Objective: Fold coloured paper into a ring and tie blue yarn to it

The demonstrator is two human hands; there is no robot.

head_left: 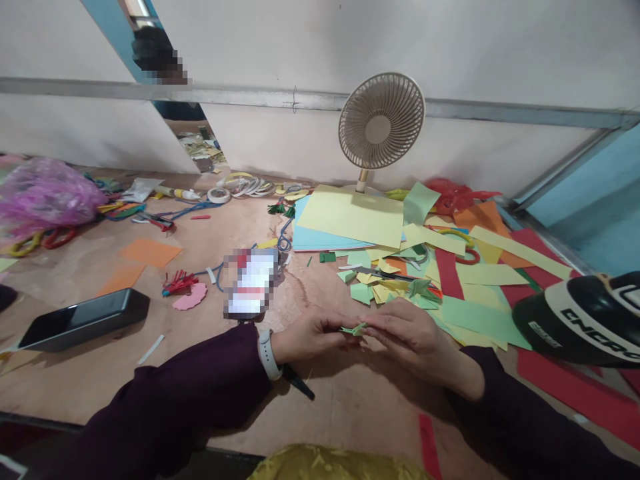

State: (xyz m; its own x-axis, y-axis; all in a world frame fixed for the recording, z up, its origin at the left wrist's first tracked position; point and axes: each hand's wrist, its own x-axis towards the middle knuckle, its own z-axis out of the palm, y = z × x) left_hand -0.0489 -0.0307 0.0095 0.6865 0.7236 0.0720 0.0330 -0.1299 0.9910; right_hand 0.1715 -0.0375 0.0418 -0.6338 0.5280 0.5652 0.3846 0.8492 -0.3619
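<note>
because it looks like folded paper, we judge the green piece light, springy and easily creased, best pinched at its folds; our left hand and right hand clamp fingers on its opposite ends over the near counter.

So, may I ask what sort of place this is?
Probably a paper-craft workplace: coloured sheets, cut paper strips and a roll of tape lie on the table.
</note>
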